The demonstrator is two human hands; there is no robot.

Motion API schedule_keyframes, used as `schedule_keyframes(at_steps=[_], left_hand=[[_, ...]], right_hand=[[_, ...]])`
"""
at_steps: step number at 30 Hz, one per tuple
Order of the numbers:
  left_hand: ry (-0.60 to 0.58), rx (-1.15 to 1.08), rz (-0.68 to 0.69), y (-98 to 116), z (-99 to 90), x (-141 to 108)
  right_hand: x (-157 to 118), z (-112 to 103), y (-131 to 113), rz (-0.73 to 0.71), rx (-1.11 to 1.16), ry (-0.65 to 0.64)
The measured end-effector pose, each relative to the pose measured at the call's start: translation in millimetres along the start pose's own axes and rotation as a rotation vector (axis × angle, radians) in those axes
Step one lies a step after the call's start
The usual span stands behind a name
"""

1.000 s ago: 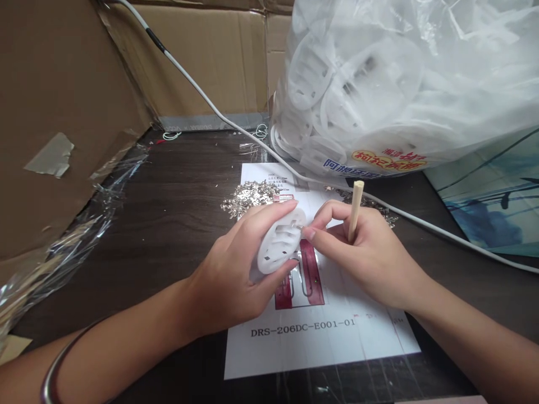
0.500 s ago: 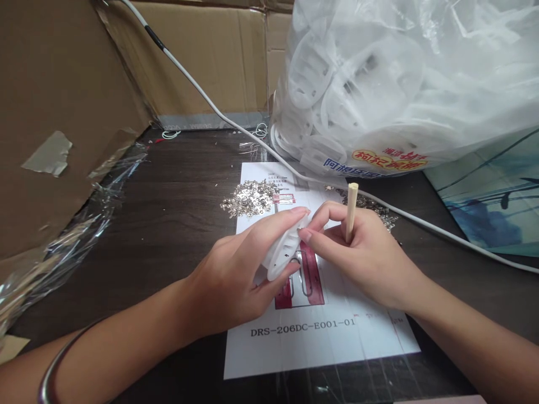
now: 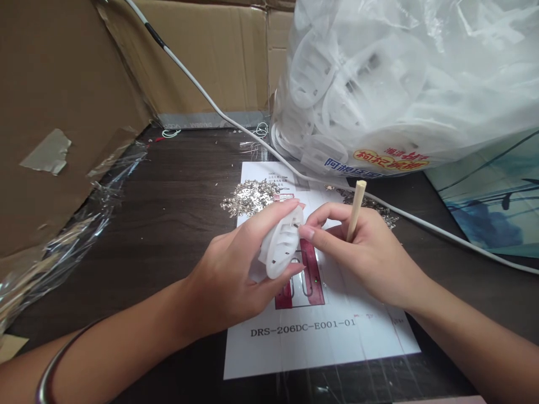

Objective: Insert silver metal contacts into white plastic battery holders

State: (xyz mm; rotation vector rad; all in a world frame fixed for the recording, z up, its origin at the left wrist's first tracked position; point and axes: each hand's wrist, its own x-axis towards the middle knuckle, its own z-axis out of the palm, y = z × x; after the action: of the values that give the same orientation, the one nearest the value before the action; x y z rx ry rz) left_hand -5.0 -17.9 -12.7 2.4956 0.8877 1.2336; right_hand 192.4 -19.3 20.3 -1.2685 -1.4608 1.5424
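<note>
My left hand (image 3: 236, 275) grips a round white plastic part (image 3: 281, 247) by its edges, tilted so that its slotted face turns to the right. Small dark slots show on that face. My right hand (image 3: 357, 247) has its thumb and forefinger pinched at the part's upper right edge, where a tiny dark piece shows at the fingertips. A wooden stick (image 3: 357, 210), like a chopstick, is also held in my right hand and points up between thumb and fingers. Beneath both hands lies a printed sheet (image 3: 269, 353) with a red and white drawing, partly covered by them.
A heap of small shiny metal pieces (image 3: 250, 197) lies left of the sheet's top; another heap (image 3: 379, 210) sits behind my right hand. A large clear bag (image 3: 379, 84) of white parts stands at the back right. A white cable (image 3: 202, 92) crosses the table.
The white part has turned slightly, showing more of its slotted face. The wooden stick now leans further right. My right fingertips stay near the part's edge.
</note>
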Motion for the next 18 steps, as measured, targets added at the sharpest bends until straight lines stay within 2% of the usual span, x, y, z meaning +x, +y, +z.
schedule_keyframes(at_steps=[8, 13, 18], left_hand=[[-0.018, -0.017, -0.04, -3.3, 1.0, -0.1], [-0.041, 0.032, -0.114, -0.3, 0.1, 0.5], [-0.057, 0.075, -0.12, 2.2, -1.4, 3.3]], right_hand=[[-1.3, -3.8, -6.2, -0.065, -0.06, -0.022], [-1.4, -2.3, -8.0, -0.016, -0.123, -0.034], [-2.3, -0.1, -2.4, 0.006, -0.12, -0.036]])
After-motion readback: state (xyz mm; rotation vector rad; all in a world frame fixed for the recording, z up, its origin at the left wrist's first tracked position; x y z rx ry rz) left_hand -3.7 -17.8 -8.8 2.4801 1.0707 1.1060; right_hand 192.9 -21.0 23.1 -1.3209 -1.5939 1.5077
